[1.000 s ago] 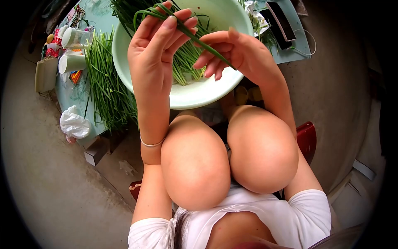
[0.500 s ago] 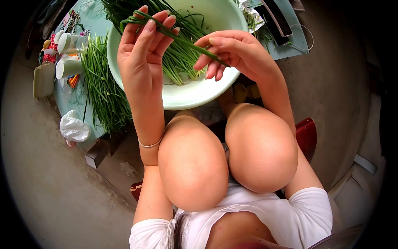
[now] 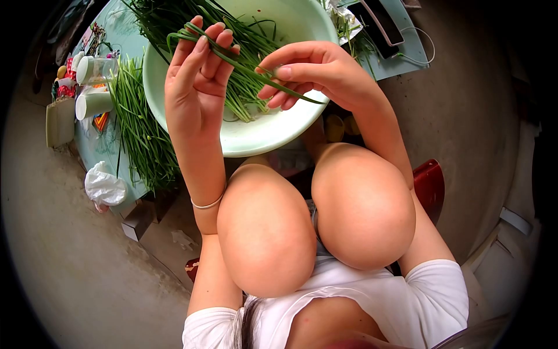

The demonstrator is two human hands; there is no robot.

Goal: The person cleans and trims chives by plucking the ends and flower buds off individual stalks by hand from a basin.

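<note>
A small bunch of garlic chives [image 3: 247,71] slants from my left hand [image 3: 200,87] down across the fingers of my right hand [image 3: 317,72]. My left thumb and fingers pinch its bent leafy part. On the right, thumb and index finger close around a thin green bit of chive beside the stems; the other fingers are curled below. Both hands are above a pale green basin [image 3: 270,142], which holds a pile of garlic chives [image 3: 241,96]. Another heap of chives [image 3: 145,125] lies left of the basin, hanging over the table's edge.
On the light blue table [image 3: 125,35] stand two pale cups [image 3: 93,106] at the left, with a crumpled white bag [image 3: 106,185] near the edge. A phone [image 3: 378,26] with a white cable lies at the right. My bent knees [image 3: 267,227] are below the basin.
My right hand has shifted left along the chives, with its thumb and index finger now closer to my left hand. My left hand keeps its hold. The view has moved slightly.
</note>
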